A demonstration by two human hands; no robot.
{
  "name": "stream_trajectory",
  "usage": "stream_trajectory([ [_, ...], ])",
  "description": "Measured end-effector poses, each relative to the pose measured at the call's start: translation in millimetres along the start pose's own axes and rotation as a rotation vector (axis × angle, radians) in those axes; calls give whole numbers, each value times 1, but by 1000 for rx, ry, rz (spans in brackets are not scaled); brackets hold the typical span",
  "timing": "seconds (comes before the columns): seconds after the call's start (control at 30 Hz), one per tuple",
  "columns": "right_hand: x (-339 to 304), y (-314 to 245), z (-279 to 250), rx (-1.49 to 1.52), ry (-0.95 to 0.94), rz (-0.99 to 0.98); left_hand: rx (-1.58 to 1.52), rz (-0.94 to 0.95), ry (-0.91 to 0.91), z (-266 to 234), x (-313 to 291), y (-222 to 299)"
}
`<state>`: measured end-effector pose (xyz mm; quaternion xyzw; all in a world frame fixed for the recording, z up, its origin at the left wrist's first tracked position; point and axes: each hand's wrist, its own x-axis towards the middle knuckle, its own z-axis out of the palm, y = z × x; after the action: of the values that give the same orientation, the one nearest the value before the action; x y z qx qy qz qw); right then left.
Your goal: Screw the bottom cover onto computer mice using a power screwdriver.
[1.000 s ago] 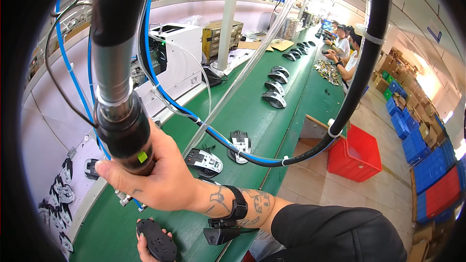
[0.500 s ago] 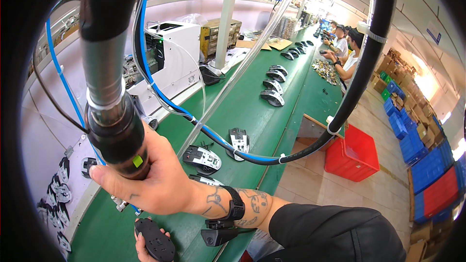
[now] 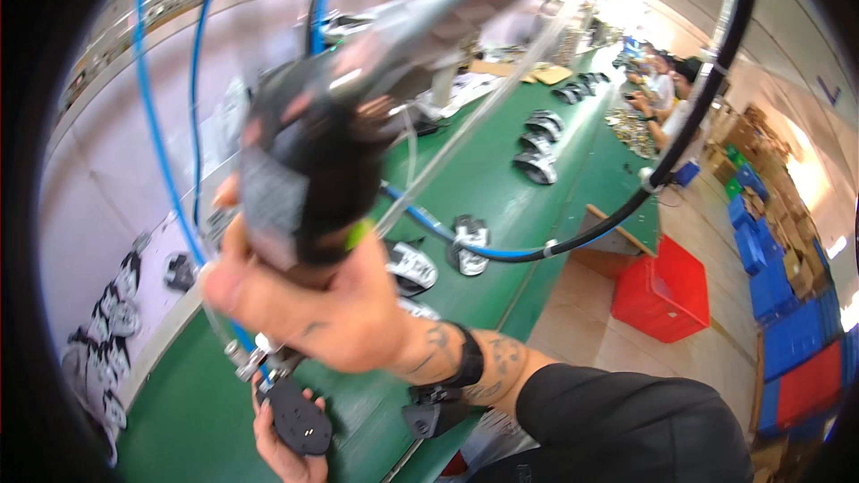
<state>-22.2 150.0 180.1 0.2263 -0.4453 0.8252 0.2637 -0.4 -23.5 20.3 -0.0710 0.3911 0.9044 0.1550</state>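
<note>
The right hand [image 3: 313,309] is clasping a thick, black-and-silver cylindrical tool [image 3: 313,174], its fingers curling around it. Over the smooth green worktop [image 3: 192,402], the left hand [image 3: 279,452] is pinching a black oval plastic mouse shell [image 3: 297,419] by its edges.

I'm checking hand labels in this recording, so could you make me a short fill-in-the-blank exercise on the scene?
The black tool is gripped by the person's ____ hand.
The mouse-shaped part in the left hand is coloured ____.
The worktable is coloured ____.
The large bin just right of it is coloured ____.

Missing words: right; black; green; red
</note>
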Motion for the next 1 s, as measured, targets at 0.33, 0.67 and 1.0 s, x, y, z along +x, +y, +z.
stream_trajectory([
  [0.33, 0, 0, -13, 45, -271, -183, -192, -199, -70, -12, 10, 1],
  [0.67, -1, 6, -17, 92, -262, -126, -202, -232, -202, -11, 7, 1],
  [1.0, 3, 8, -32, 144, -442, -183, -271, -291, -224, -9, 5, 5],
])
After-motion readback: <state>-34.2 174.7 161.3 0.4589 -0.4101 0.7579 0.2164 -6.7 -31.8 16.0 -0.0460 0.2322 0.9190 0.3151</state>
